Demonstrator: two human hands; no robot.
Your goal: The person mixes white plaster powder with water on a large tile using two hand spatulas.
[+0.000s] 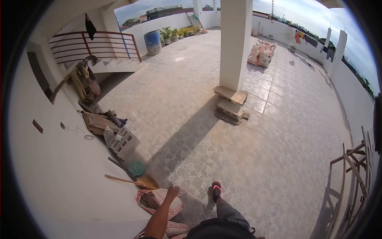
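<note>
My left hand [173,192] is at the lower middle, above the paved floor [199,159]. Its fingers look curled closed; whatever they may hold is too small to make out. Just below and left of it, a white and red woven sack [174,207] stands with its mouth open and dark contents showing. Another printed sack [175,229] is lower down. A broom [148,183] with tan bristles and a wooden handle lies by the wall, left of my hand. Farther along sits a green plastic basin [136,168]. My right hand does not show.
Hollow concrete blocks [124,141] and boards [97,122] line the left wall. A white pillar [234,44] has wooden pieces [230,105] at its foot. Filled sacks [261,53] stand behind it. A wooden frame [354,167] leans at right. A blue drum [152,43] stands far back.
</note>
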